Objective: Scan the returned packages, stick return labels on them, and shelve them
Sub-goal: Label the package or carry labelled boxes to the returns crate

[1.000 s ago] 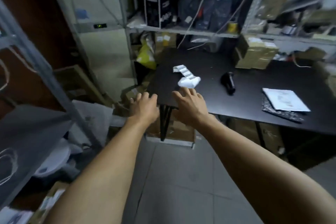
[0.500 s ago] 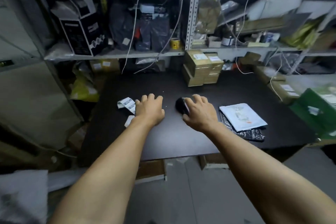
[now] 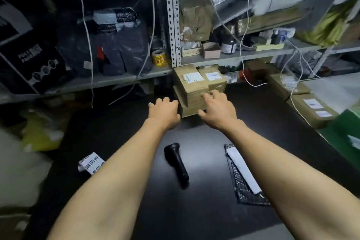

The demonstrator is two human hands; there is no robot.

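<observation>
A stack of brown cardboard packages [image 3: 196, 87] with white labels stands at the back of the black table [image 3: 120, 122]. My left hand [image 3: 163, 112] hovers just left of the stack, fingers loosely spread, holding nothing. My right hand [image 3: 218, 108] reaches over the stack's front right corner with fingers spread; whether it touches the cardboard is unclear. A black handheld scanner [image 3: 177, 163] lies on the table between my forearms. A strip of white return labels [image 3: 90, 163] lies at the left, partly under my left arm. A black mailer with a white sheet [image 3: 243, 177] lies at the right.
Metal shelving [image 3: 173, 25] crowded with bags, boxes and a tape roll [image 3: 159, 58] rises behind the table. More brown parcels [image 3: 311, 109] sit at the right beside a green box [image 3: 344, 134]. White cables [image 3: 85, 25] hang down in front of the shelves.
I have moved closer to the table. Both hands advanced past the scanner and labels to the cardboard stack at the back; the scanner, labels and mailer lie where they were.
</observation>
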